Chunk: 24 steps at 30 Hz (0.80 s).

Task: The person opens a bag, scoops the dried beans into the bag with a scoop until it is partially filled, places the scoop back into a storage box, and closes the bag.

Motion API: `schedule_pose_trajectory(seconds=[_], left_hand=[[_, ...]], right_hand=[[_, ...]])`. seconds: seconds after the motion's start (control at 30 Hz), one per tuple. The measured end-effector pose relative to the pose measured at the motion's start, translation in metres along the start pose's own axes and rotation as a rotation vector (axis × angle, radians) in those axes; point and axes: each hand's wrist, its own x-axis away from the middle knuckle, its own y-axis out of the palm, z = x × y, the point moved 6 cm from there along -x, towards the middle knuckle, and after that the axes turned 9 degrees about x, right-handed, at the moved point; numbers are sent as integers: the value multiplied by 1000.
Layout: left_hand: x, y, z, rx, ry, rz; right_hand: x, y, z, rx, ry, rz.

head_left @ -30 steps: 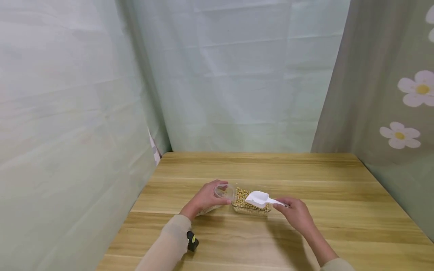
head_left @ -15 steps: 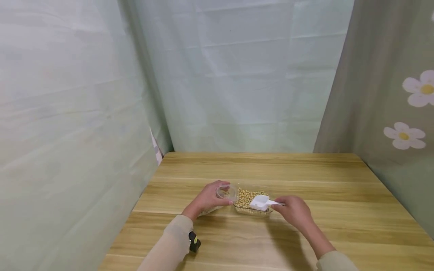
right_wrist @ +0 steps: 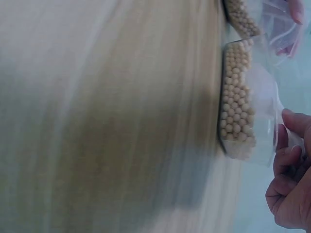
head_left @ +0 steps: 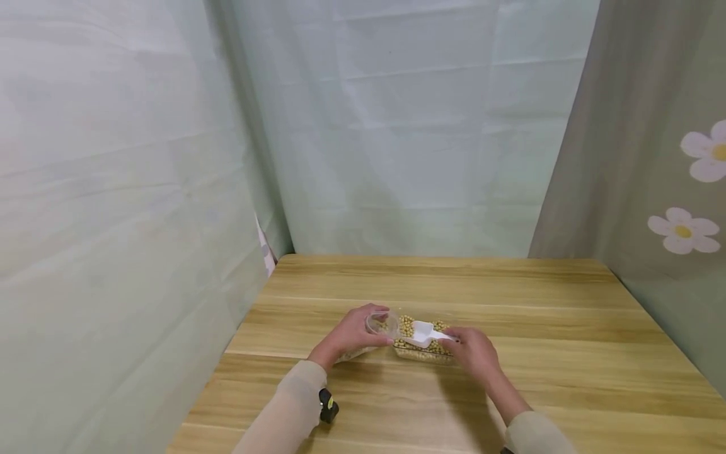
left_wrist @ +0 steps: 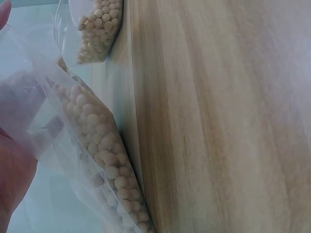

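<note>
My right hand (head_left: 476, 356) pinches the handle of a white scoop (head_left: 421, 334). The scoop's blade is inside the clear plastic box (right_wrist: 265, 141), at the surface of the pale yellow beans (right_wrist: 235, 109), its tip pointing left. I cannot tell whether the blade holds beans. My left hand (head_left: 348, 333) grips the round, open mouth of a clear plastic bag (left_wrist: 97, 141) just left of the box. More beans of the same kind lie in the bag's lower part, which the hand mostly hides in the head view.
The box and bag stand on a wood-grain table (head_left: 510, 302). Pale curtains (head_left: 397, 157) hang behind and at the left, and a flowered one (head_left: 652, 265) at the right. A small black device (head_left: 328, 407) sits at the left wrist.
My right hand has moved left with the scoop, bringing the blade across the beans toward the bag's mouth. My left hand still holds the bag in place.
</note>
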Motion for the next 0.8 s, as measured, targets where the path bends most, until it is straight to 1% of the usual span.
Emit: schedule_pose_trajectory(seconds=[0.13, 0.3, 0.4, 0.5, 0.57, 0.8], left_hand=[[0, 1, 2, -4, 0, 0], [1, 1, 3, 16, 3, 0], [1, 0, 1, 27, 6, 3], [1, -2, -2, 30, 2, 8], [2, -4, -3, 34, -6, 6], [0, -5, -2, 26, 16, -18]], right_hand=[[2, 0, 5, -38, 13, 21], [4, 0, 11, -162, 66, -1], [7, -2, 14, -204, 80, -5], [10, -5, 18, -212, 94, -11], [11, -8, 20, -198, 97, -9], [14, -22, 23, -176, 104, -10]])
